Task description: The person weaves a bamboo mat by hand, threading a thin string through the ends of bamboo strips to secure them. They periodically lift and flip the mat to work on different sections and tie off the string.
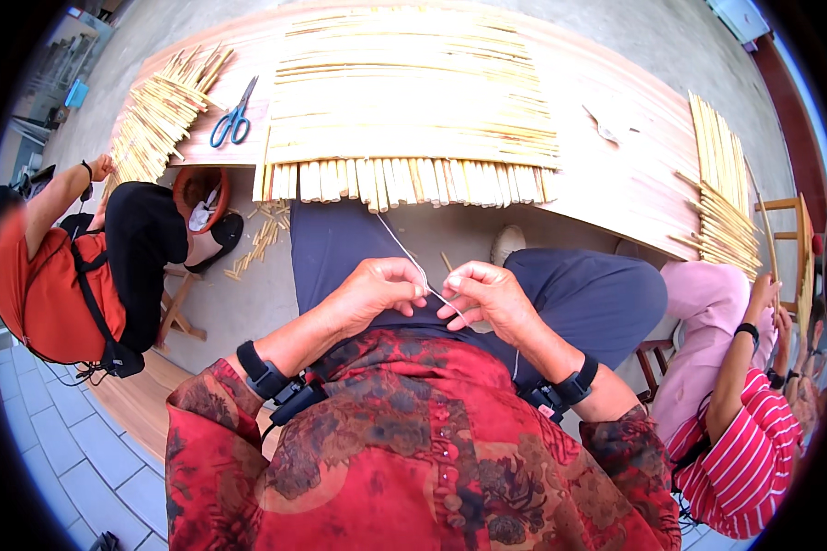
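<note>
Over my lap, both hands work on a thin pale cord [399, 242] that runs down from the front of a mat of light bamboo sticks [410, 180] at the table's edge. My left hand [391, 290] pinches the cord between thumb and forefinger, its other fingers curled. Just right of it, my right hand [480, 297] also grips the cord with thumb and forefinger, the other fingers bent. A length of cord hangs past my right wrist.
Wooden table [625, 184] holds blue-handled scissors [232, 124], pale scissors [605, 129] and stick piles [161, 119]. A co-worker in orange [64, 285] sits left by a reddish bucket [195, 193]; another in striped red [735, 459] sits right. Wooden stool [179, 321], stick offcuts [259, 239] below.
</note>
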Available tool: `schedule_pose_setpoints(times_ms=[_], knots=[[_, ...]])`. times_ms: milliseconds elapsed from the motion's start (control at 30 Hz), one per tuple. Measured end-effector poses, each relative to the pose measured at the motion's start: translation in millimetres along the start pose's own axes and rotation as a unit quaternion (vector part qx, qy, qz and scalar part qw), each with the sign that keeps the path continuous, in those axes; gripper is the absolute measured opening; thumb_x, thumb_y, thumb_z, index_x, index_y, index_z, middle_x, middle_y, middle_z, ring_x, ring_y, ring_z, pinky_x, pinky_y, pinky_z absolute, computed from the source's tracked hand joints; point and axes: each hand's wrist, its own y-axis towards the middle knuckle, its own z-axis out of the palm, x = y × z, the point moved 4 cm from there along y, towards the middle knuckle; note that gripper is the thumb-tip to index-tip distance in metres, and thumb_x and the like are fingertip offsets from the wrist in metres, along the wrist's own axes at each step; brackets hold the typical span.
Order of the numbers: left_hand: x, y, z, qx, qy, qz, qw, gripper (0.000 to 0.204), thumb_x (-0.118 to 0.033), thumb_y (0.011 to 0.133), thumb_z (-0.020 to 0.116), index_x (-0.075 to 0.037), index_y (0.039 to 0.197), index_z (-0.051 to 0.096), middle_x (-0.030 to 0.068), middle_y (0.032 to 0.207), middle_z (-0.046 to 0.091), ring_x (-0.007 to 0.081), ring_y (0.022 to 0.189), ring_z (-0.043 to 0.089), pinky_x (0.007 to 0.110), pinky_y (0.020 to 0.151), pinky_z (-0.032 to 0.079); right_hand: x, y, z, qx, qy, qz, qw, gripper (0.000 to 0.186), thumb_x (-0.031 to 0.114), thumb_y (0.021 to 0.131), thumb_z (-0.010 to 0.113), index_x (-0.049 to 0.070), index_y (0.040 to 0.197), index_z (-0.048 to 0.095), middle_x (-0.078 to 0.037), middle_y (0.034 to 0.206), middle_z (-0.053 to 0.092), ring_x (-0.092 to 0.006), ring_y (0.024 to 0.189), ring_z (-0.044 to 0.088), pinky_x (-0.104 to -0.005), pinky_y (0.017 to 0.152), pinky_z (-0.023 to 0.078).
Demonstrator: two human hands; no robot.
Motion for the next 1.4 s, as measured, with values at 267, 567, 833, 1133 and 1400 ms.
schedule_pose_setpoints(times_ms=[267,567,833,1133,1400], knots=[[1,4,5,-0.002,0.044,0.019,0.999,0.005,-0.008,0.083,0.063,-0.003,0.085,0.065,0.0016,0.077,0.061,0.0072,0.066,0.053,0.022,0.059,0.045,5,5,11,0.028,-0.061,-0.087,0.994,0.026,0.02,0.089,0.062,0.0,0.105,0.061,-0.009,0.094,0.064,-0.0141,0.084,0.064,-0.0257,0.071,0.053],[4,3,1,-0.018,0.099,0.028,0.994,0.006,-0.009,0.084,0.062,-0.003,0.085,0.064,0.0005,0.075,0.06,0.0064,0.064,0.052,0.02,0.056,0.042,3,14,10,0.044,-0.111,-0.068,0.991,0.013,0.013,0.09,0.06,0.0,0.093,0.059,-0.008,0.086,0.064,-0.015,0.076,0.065,-0.0266,0.069,0.055],[5,3,-1,-0.033,0.008,0.005,0.999,0.009,-0.012,0.086,0.063,-0.002,0.086,0.063,0.0019,0.079,0.06,0.0087,0.066,0.055,0.022,0.058,0.046,0,13,5,0.047,-0.044,-0.06,0.996,0.018,0.017,0.091,0.057,0.0,0.093,0.057,-0.007,0.086,0.062,-0.0155,0.079,0.065,-0.0276,0.071,0.053],[-8,6,1,-0.062,0.037,0.031,0.997,0.013,-0.014,0.085,0.066,-0.001,0.085,0.064,0.0019,0.074,0.06,0.0073,0.061,0.054,0.021,0.053,0.044,2,14,10,0.044,-0.083,-0.089,0.992,0.016,0.018,0.092,0.056,0.002,0.092,0.057,-0.006,0.087,0.062,-0.0155,0.083,0.064,-0.0282,0.076,0.051],[-10,-10,-19,-0.002,0.107,0.007,0.994,0.01,-0.011,0.087,0.062,-0.002,0.081,0.064,0.0041,0.091,0.063,0.0113,0.081,0.058,0.024,0.068,0.047,-4,52,-42,-0.121,-0.256,-0.13,0.95,0.012,0.008,0.081,0.062,-0.002,0.083,0.057,-0.013,0.087,0.063,-0.0185,0.079,0.064,-0.0298,0.074,0.051]])
